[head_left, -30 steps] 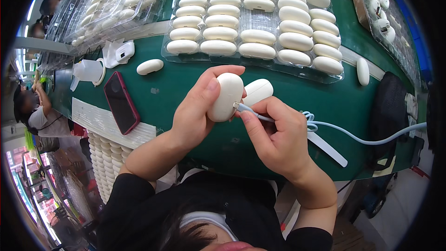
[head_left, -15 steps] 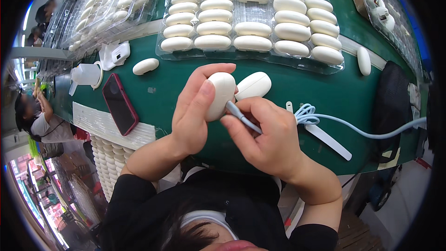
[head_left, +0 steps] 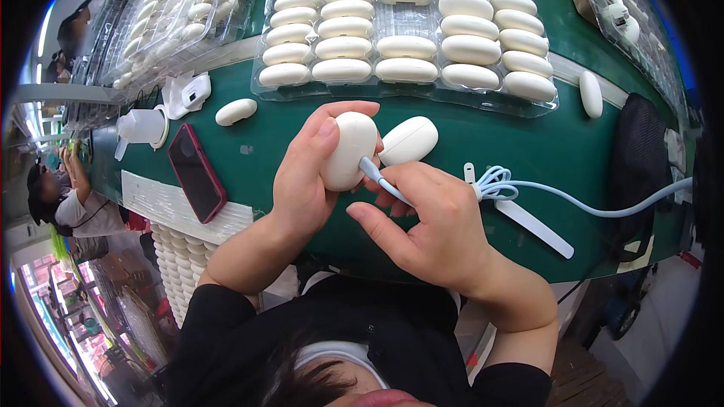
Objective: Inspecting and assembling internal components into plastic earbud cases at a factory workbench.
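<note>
Right thumb (head_left: 383, 232) withdrawn, plug (head_left: 369, 169) partly hidden

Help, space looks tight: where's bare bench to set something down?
The green bench is bare between the clear tray, the coiled cable and the black bag; another patch lies between the phone and left hand. Crowded: the tray, nearly full of white cases.

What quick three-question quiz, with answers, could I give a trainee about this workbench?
1. Pick one: what colour is the cable plug meeting the oval white case in the left hand? A) black; B) light blue; C) yellow.
2. True or false: the red-cased smartphone lies left of that hand.
3. Fill in: beyond the hand, rows of similar cases sit in a clear plastic ____.

Key: 1 B; 2 true; 3 tray.
</note>
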`<action>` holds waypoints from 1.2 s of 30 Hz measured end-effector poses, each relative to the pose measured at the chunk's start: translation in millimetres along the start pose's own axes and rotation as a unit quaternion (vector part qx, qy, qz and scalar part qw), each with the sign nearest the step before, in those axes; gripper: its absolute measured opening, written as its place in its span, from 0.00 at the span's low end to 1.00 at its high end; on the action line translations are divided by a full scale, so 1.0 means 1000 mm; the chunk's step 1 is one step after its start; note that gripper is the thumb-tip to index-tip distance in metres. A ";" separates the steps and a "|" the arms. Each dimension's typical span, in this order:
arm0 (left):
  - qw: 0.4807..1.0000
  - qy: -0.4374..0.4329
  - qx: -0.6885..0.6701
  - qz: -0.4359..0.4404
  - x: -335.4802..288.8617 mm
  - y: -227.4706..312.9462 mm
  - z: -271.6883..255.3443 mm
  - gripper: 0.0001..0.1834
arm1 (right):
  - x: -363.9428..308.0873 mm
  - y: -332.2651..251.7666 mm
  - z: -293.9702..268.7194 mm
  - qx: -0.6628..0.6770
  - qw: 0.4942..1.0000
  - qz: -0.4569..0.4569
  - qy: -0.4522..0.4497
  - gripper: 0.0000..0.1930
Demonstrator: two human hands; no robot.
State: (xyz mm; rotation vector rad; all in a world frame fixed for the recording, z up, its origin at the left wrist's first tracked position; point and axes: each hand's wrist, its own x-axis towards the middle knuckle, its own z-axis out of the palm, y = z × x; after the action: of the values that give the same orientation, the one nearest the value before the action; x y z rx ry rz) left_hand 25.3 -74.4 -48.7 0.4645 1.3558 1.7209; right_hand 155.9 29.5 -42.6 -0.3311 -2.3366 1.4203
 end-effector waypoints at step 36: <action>0.988 -0.118 0.076 -0.067 -0.016 0.030 0.001 0.17 | 0.010 0.007 -0.028 0.225 0.954 0.171 -0.103 0.14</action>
State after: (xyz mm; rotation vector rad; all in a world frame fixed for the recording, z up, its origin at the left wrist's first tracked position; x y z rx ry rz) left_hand 22.5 -87.5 -18.0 0.6290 1.3193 1.4116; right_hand 159.1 58.8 -35.8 -0.4887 -2.0851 2.1928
